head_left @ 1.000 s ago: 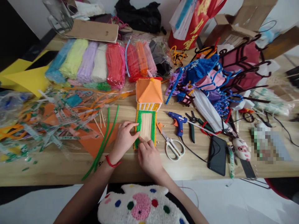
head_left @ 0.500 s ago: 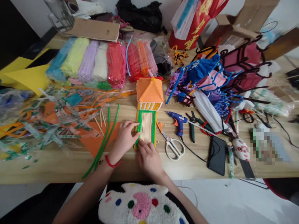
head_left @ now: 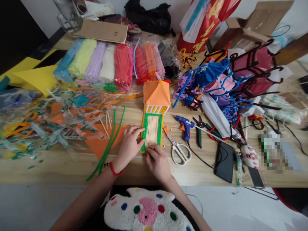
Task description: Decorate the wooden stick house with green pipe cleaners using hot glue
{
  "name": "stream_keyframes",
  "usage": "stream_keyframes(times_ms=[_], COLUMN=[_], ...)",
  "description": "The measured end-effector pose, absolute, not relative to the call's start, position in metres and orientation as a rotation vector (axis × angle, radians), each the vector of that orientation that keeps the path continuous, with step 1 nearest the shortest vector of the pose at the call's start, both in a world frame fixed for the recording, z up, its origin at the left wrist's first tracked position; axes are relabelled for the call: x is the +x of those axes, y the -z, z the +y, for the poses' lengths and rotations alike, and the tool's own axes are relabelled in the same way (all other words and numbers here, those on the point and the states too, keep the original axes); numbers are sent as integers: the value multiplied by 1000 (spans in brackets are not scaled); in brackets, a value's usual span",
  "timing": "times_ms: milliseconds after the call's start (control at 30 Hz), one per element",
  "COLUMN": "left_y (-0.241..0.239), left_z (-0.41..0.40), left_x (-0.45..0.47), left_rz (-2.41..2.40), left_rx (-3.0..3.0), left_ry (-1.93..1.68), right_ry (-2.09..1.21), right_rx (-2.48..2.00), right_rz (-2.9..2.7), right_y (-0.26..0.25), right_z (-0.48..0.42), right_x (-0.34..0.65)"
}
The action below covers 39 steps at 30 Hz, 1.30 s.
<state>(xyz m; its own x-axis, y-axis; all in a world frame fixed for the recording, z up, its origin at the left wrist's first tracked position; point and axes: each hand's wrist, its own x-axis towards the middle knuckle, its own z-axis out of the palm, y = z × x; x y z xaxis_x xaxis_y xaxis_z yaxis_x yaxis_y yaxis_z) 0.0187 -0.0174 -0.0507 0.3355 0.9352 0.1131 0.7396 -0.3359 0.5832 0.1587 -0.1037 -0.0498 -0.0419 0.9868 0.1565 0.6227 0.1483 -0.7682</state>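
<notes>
A small craft house (head_left: 157, 93) with an orange roof and yellow-and-white striped walls stands in front of me. Its base (head_left: 152, 128) extends toward me, with pale wooden sticks bordered by green pipe cleaner and an orange outer edge. My left hand (head_left: 131, 142) grips the base's left side, thumb and index finger on the green border. At the near end of the base, my right hand (head_left: 158, 162) is closed, fingers bent, on a short bit of green pipe cleaner (head_left: 150, 156), mostly hidden. Two long green pipe cleaners (head_left: 109, 146) lie left of my left hand.
White-handled scissors (head_left: 180, 154), a blue glue gun (head_left: 185, 125), pliers (head_left: 198, 131) and a black phone (head_left: 224, 162) lie to the right. Orange sheet (head_left: 96, 141) and plastic scraps (head_left: 60, 118) spread left. Bundled pipe cleaners (head_left: 93, 61) sit behind; a lantern-like craft (head_left: 255, 70) stands back right.
The view has shifted slightly, so the scene sits a little further right. My right fingers have curled more at the base's near end, where a bit of green now shows. My left hand stays put.
</notes>
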Motion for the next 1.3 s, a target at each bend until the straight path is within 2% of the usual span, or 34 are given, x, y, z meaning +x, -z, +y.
stream_keyframes(times_ms=[500,667,867,1300], left_y=[49,48,44,49], left_z=[-34,-38,-38,-35], left_x=[16,13,14,15], left_rz=[1518,1328,1113,1182], left_rx=[2152,2361,2671,2529], left_ry=[-503,-533,-340,-275], right_ry=[-841,-842,-815,-880], right_rx=[-1575,-1583,-1605,-1632], right_rz=[-1859,-1864,-1876,-1879], right_y=[39,41,44,41], right_z=[-97,-96,-96,-99], right_x=[163,163,161,160])
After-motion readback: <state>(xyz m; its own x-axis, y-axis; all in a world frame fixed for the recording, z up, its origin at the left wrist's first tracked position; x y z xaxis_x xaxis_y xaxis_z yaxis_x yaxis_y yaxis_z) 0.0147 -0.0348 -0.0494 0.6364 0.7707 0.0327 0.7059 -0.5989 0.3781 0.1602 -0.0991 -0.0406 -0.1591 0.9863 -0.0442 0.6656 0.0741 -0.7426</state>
